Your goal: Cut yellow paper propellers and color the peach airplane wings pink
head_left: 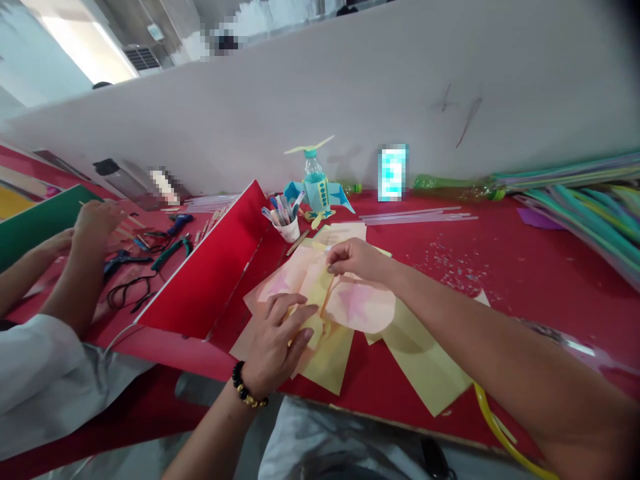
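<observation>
Pressing layered yellow-pink paper sheets (pixel 320 300): left hand (pixel 273 350) open, flat; right hand (pixel 357 260) half-closed, pinching edge.

A bottle craft model (pixel 316 183) at twelve o'clock beside a cup (pixel 287 231) of markers (pixel 283 212); glue guns (pixel 125 265) at ten o'clock.

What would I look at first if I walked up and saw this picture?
You'd probably spot the bottle toy first, with its yellow propeller and blue paper wings, standing at the far side of the red table. Next come the big pink-and-yellow paper sheets in the middle, with the person's left hand and right hand resting on them. The bright red folded board stands just left of the paper.
</observation>
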Demonstrator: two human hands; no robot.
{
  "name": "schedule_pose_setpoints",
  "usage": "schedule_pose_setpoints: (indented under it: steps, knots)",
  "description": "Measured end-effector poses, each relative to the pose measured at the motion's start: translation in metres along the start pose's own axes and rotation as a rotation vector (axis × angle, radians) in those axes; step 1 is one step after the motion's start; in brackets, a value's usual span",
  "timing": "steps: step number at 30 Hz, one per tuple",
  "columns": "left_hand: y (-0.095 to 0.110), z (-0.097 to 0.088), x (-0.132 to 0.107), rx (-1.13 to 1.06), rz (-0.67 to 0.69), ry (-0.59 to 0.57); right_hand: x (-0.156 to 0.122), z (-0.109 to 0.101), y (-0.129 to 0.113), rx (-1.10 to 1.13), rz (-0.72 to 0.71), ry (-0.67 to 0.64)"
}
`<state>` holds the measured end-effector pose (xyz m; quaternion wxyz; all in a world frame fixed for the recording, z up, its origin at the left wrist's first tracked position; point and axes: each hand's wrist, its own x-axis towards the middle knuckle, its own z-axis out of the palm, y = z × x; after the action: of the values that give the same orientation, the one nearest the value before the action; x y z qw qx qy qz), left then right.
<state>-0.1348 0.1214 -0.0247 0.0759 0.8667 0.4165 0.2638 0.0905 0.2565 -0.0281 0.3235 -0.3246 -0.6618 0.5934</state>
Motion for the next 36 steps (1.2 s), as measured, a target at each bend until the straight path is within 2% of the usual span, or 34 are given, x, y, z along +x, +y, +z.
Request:
schedule_pose_setpoints:
  steps: [8,28,36]
  knots:
    - [-0.0027,0.0012,0.0026,0.020,0.008,-0.046,0.0018,0.0008,0.0059,0.024,0.024,0.000]
    - [-0.0060,-0.0025,0.0036,0.108,0.080,-0.138,-0.0003,0.0044,0.0029,-0.068,0.015,-0.007]
    - [-0.0060,-0.0029,0.0049,0.145,0.095,-0.138,-0.0012,0.0088,0.0007,-0.043,0.024,0.004]
